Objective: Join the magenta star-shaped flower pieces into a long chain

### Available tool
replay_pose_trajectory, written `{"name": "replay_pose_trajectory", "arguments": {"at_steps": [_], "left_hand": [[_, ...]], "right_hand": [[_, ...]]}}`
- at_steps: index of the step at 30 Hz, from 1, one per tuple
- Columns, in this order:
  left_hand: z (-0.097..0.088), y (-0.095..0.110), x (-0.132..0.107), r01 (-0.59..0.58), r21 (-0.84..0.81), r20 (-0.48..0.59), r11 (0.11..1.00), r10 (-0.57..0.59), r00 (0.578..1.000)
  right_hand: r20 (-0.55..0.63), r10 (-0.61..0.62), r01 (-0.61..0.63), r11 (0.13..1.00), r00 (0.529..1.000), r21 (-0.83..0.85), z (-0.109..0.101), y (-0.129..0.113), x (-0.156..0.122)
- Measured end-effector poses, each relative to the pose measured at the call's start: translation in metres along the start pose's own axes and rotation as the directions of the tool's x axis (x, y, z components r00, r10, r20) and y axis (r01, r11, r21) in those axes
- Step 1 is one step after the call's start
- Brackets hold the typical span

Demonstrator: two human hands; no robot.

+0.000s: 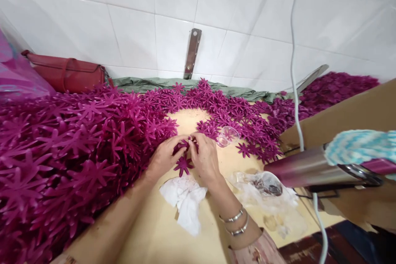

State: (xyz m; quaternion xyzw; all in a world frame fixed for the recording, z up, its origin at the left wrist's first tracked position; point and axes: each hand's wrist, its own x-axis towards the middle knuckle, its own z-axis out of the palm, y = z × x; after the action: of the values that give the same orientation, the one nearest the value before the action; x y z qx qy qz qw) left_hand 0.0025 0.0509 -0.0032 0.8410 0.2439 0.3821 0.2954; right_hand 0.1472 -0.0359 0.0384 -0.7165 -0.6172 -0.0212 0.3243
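My left hand (167, 153) curls round a magenta petal flower piece (185, 144), its thumb and fingers closed on it. Fingertips of my right hand (204, 154) pinch at the same piece from the other side, and the two hands almost meet. What exactly lies between the fingertips is partly hidden. Just below them, another flower piece (183, 166) with narrow petals rests above a crumpled white cloth (185, 202). Beyond my right hand lies a small clear round dish (228, 135).
A large heap of magenta flower pieces (62, 152) covers the left side, with a red bag (66, 73) behind. On the right are a plastic bag (247, 179), a metal flask (306, 169) with a knitted cover (359, 145), and a hanging white cable (295, 90).
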Motion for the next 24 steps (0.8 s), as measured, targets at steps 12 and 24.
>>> {"name": "replay_pose_trajectory", "arguments": {"at_steps": [12,24], "left_hand": [[-0.001,-0.006,0.005,0.127,0.101,0.081,0.987,-0.136,0.987],[-0.001,-0.005,0.006,-0.17,0.17,0.015,0.971,0.17,0.985]], "right_hand": [[0.023,-0.009,0.011,0.997,1.0,-0.078,0.017,0.014,-0.001],[-0.068,-0.173,0.174,0.985,0.983,0.012,0.01,0.011,-0.002]]}}
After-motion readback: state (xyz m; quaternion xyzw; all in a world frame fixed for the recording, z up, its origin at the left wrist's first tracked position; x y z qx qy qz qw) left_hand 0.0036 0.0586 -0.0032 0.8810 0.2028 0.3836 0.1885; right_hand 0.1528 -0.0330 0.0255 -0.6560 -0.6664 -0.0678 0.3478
